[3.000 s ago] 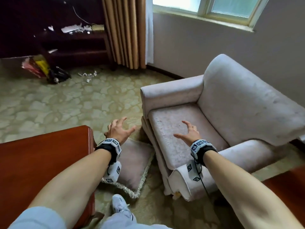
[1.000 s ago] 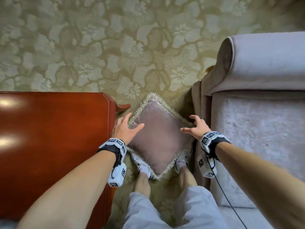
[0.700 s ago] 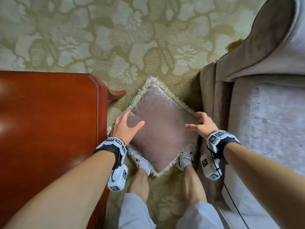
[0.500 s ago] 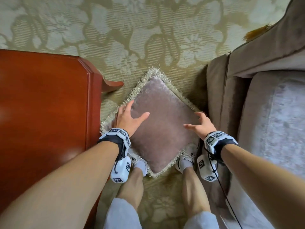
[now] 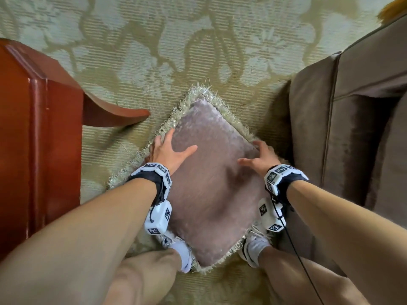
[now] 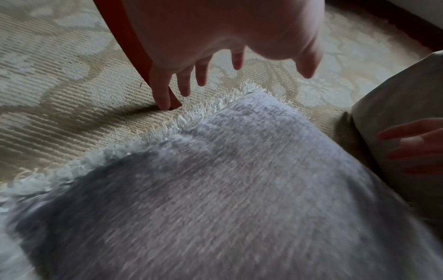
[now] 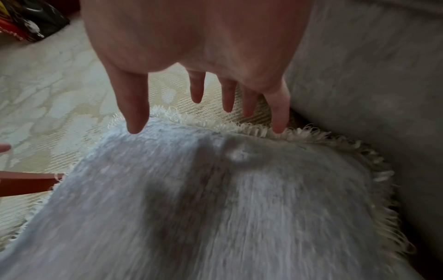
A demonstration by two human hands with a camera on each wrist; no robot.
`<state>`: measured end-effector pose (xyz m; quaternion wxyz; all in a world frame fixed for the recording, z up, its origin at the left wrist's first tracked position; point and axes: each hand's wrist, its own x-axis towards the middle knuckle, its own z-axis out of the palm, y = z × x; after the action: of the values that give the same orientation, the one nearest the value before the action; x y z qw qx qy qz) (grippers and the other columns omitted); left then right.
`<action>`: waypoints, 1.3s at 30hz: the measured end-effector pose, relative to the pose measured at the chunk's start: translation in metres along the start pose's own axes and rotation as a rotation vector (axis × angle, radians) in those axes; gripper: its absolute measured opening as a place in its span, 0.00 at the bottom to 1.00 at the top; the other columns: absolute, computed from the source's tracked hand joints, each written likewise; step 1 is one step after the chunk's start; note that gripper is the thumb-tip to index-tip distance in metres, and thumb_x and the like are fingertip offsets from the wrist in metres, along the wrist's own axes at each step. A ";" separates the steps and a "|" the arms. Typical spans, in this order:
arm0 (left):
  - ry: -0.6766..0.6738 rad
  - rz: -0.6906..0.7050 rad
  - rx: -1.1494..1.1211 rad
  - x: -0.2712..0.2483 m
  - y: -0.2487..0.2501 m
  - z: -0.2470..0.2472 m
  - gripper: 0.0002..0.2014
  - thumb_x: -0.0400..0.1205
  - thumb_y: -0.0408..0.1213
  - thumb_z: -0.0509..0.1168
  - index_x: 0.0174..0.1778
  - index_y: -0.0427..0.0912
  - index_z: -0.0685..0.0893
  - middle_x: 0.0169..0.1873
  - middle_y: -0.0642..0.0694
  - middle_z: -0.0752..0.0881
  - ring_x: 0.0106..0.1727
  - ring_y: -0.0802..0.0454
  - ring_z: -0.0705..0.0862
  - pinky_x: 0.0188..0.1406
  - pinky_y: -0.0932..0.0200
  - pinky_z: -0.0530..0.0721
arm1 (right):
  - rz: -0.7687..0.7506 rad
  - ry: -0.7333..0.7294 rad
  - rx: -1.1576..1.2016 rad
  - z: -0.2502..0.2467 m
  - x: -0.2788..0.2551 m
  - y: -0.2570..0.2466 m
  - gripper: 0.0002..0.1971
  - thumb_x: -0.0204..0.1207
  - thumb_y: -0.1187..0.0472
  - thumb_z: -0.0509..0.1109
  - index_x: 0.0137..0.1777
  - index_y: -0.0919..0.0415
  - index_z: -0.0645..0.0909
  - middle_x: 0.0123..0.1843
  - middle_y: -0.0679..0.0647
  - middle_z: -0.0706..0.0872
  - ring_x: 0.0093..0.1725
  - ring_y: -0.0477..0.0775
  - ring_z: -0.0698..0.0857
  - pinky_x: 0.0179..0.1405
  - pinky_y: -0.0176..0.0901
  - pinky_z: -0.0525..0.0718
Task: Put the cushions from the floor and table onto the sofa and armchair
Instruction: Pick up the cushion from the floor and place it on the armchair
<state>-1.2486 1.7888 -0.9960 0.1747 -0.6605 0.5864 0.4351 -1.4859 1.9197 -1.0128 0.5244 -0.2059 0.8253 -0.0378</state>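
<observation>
A mauve velvet cushion (image 5: 211,190) with a cream fringe lies flat on the carpet between the table and the armchair (image 5: 352,128). My left hand (image 5: 180,142) is spread over its left edge, thumb on the top face. My right hand (image 5: 251,154) is spread over its right edge beside the armchair's front. In the left wrist view the left hand (image 6: 271,64) has straight fingers hanging just above the fringe of the cushion (image 6: 239,189). In the right wrist view the right hand (image 7: 167,113) reaches the far edge of the cushion (image 7: 239,208), little finger at the fringe. Neither hand grips it.
A red wooden table (image 5: 33,150) stands close on the left, its curved leg (image 5: 110,115) pointing at the cushion. My two white shoes (image 5: 180,249) (image 5: 253,247) flank the cushion's near corner. Patterned carpet (image 5: 198,51) lies beyond.
I have bent down from standing before the armchair. Over the last second both hands dropped lower and closed in on the cushion's left and right edges; the cushion has not moved.
</observation>
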 end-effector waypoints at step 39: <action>-0.032 0.009 0.474 -0.107 -0.006 -0.006 0.49 0.63 0.79 0.65 0.57 0.32 0.84 0.59 0.30 0.85 0.61 0.35 0.82 0.59 0.49 0.77 | -0.123 -0.224 -0.887 -0.015 -0.087 0.023 0.35 0.64 0.19 0.59 0.38 0.55 0.75 0.37 0.50 0.80 0.47 0.59 0.83 0.57 0.53 0.70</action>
<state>-1.2338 1.8526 -0.9112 0.3322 -0.5913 0.6723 0.2965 -1.4742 1.9714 -0.9380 0.4685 -0.4617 0.6862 0.3106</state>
